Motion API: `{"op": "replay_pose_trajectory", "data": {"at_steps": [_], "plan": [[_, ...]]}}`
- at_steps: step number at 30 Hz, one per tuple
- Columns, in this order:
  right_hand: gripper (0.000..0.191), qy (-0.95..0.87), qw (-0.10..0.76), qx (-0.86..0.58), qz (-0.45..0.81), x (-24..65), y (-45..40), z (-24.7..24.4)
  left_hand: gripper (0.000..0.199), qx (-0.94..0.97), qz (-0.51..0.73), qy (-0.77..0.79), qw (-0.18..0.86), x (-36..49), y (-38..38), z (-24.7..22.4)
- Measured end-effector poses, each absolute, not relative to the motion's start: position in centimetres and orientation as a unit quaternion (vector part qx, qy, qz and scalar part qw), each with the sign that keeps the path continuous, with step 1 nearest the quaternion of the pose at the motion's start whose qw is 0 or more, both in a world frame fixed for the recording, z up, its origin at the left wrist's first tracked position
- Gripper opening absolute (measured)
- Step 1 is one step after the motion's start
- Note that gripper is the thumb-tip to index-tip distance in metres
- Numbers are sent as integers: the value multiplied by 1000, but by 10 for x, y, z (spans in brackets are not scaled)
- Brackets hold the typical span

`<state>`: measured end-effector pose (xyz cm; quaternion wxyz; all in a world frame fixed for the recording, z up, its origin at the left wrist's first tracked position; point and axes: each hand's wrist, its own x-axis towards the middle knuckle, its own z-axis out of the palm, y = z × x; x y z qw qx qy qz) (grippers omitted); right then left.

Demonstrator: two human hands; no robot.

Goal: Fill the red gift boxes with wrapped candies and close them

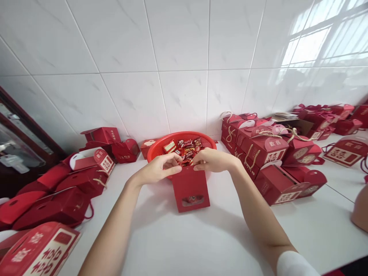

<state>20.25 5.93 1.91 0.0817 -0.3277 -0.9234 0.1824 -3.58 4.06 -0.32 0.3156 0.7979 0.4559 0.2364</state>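
A red paper box (191, 188) with a small oval window near its lower edge stands on the white table, in front of a red plastic basket (201, 135). Wrapped sweets (188, 147) lie in the basket. At the box's top left edge, my left hand (161, 167) pinches the card between thumb and fingers. My right hand (207, 160) grips the top right edge with its fingers curled. The inside of the box is hidden from view.
Red gift boxes (86, 174) are heaped at the left. More boxes with rope handles (263, 147) are stacked at the right. A tiled wall (184, 92) rises behind the table. Part of another person's arm (360, 209) shows at the far right edge.
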Motion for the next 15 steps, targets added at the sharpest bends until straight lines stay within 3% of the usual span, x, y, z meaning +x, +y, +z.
{"op": "replay_pose_trajectory", "data": {"at_steps": [4,9,12,15], "plan": [[26,-916,230,-306,120,219,38,34,53,738,341,489,317,-36,56,-17],[17,-773,534,-340,-39,266,-12,57,52,725,280,543,319,-35,71,-35],[17,-665,615,-389,-167,308,-48,67,55,745,243,551,288,-37,77,-40],[30,-523,622,-502,-296,359,-78,70,60,752,231,557,266,-38,81,-41]]}}
